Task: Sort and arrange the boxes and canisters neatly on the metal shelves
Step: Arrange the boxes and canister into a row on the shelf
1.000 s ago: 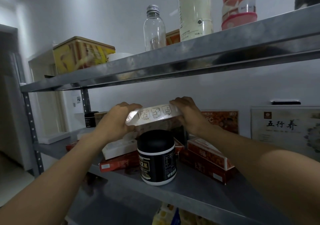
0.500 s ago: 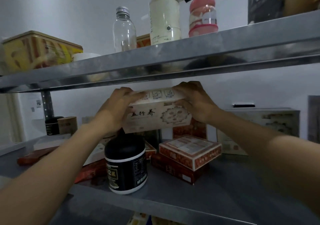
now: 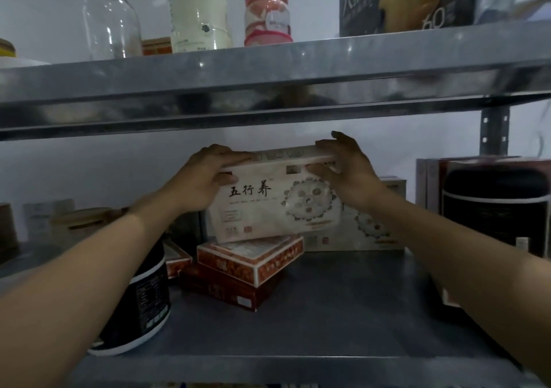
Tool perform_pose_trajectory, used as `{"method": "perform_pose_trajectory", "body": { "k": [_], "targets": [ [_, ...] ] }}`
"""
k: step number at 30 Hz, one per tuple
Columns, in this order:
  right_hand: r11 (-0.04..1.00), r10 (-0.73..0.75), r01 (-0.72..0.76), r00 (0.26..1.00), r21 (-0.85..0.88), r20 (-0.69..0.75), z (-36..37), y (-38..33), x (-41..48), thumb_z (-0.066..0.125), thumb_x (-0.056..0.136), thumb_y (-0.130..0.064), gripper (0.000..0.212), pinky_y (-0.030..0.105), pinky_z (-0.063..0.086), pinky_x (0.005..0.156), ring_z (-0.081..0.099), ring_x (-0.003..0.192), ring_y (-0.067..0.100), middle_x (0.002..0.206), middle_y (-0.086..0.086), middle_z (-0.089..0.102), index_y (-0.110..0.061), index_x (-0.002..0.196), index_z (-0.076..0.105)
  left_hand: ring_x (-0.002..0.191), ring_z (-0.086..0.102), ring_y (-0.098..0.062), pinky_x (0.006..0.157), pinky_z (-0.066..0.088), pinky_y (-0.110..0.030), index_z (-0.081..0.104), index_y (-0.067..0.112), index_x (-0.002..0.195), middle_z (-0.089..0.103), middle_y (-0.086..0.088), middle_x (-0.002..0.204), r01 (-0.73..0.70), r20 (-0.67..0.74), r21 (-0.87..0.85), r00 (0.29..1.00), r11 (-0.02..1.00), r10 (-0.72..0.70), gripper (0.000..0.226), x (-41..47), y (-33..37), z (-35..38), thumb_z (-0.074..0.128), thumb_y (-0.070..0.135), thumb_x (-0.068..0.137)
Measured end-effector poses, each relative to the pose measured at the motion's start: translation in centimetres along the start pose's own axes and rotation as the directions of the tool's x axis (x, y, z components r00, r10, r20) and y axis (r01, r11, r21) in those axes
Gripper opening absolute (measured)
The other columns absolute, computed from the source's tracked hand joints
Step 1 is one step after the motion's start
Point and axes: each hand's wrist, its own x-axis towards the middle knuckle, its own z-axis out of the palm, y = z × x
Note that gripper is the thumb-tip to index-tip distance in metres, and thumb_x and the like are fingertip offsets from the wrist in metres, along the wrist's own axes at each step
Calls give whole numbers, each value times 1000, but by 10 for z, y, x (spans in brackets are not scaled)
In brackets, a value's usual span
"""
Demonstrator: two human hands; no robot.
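- Clear glass bottle with metal screw cap [image 3: 111, 23], far upper left.
- Cream plastic pump bottle [image 3: 198, 11], just right of it.
- Pink-capped plastic bottle [image 3: 267, 14], further right.
- Plain white wall [image 3: 89, 172], far behind.

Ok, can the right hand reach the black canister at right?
Probably not yet: the right hand grips the cream box with the left hand, though the way to the black canister looks free.

A grey metal shelving unit stands in a dim room. Its upper shelf [image 3: 298, 68] runs across the frame with its underside in shadow, and the lower shelf [image 3: 343, 313] forms a dull, scuffed deck below. A perforated upright [image 3: 493, 131] rises at right. Behind the unit, a plain pale wall [image 3: 104, 166] catches soft, even light.
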Motion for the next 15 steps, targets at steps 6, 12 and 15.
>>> {"method": "perform_pose_trajectory", "body": {
  "k": [6,12,15],
  "targets": [
    [979,157,-153,987,136,-19,10,10,-11,65,91,-43,57,30,31,115,33,141,18,153,1,32,-26,142,47,114,49,-7,94,39,-8,53,34,129,54,7,123,74,27,-226,997,971,-69,41,2,11,4,56,9,97],
    [891,287,-278,958,358,28,17,15,-11,79,80,-34,89,46,41,110,39,137,25,150,1,35,-28,149,22,134,35,-19,115,29,-34,47,29,141,37,-5,146,278,-148,-256,935,926,-322,51,-2,5,29,64,25,93],
    [810,359,-312,933,497,1,19,23,-21,79,80,-9,96,36,40,108,42,132,21,132,-4,39,-20,149,14,119,49,-17,103,46,-42,28,35,149,49,2,130,362,-133,-479,871,800,-473,74,-9,15,44,68,16,90]
  ]
}}
